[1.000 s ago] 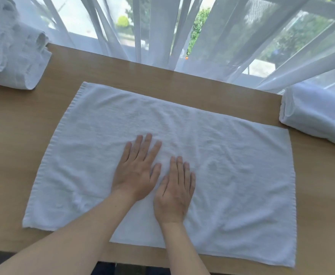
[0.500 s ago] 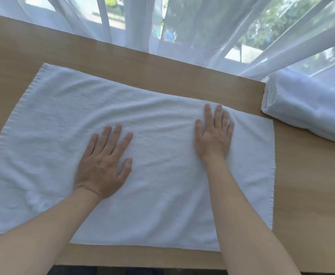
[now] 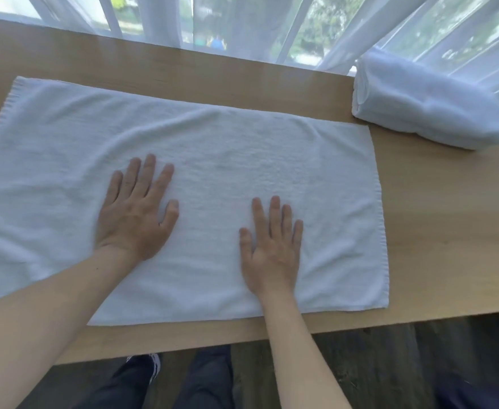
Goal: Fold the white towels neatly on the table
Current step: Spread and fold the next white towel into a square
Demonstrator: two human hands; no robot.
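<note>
Left hand (image 3: 136, 211): laid flat, palm down, on the towel (image 3: 242, 160), fingers straight and slightly fanned, thumb held out to the side. Nothing is gripped; the cloth is only pressed. The hand is placed left of the towel's middle.

Right hand (image 3: 272, 246): also laid flat and palm down on the towel, fingers straight and close together, thumb set apart. Nothing is pinched. It is placed nearer the front edge than the left hand, right of the middle. The two hands are held well apart, with bare cloth seen between them. Both forearms are bare and are stretched across the front edge of the table (image 3: 437, 231).

Towel: white, spread open in a single layer, long side running left to right. Its left end is cut off by the frame. The far edge is seen to bow slightly, and soft wrinkles are noted near the left hand and along the far side. The right edge and near right corner are laid fairly straight, just inside the table's front edge.

Second towel (image 3: 425, 104): white, rolled or folded into a thick bundle, set on the far right corner of the table, apart from the spread towel.

Table: light wood. Sheer white curtains (image 3: 257, 22) are hung just behind it, with greenery seen through them. Below the front edge, dark trouser legs (image 3: 204, 379) and a dark floor (image 3: 360, 367) are visible.
</note>
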